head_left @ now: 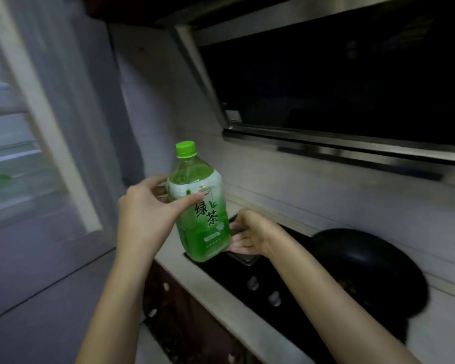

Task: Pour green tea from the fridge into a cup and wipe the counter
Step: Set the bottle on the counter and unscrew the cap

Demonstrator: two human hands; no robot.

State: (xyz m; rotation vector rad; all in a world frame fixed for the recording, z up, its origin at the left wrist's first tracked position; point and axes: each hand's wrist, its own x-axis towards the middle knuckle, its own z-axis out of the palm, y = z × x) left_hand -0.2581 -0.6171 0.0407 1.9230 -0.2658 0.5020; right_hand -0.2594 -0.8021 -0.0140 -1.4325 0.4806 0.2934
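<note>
A green tea bottle (199,206) with a green cap and a white and green label is held upright above the left end of the counter (168,256). My left hand (145,211) grips its upper part, thumb across the label. My right hand (250,233) holds the bottle's lower right side, fingers curled round behind it. The cap is on. No cup shows in the head view.
A black hob (247,279) with two knobs is set in the counter. A dark wok (373,269) sits on it to the right. A range hood (339,101) hangs above. The fridge side (50,153) stands at the left.
</note>
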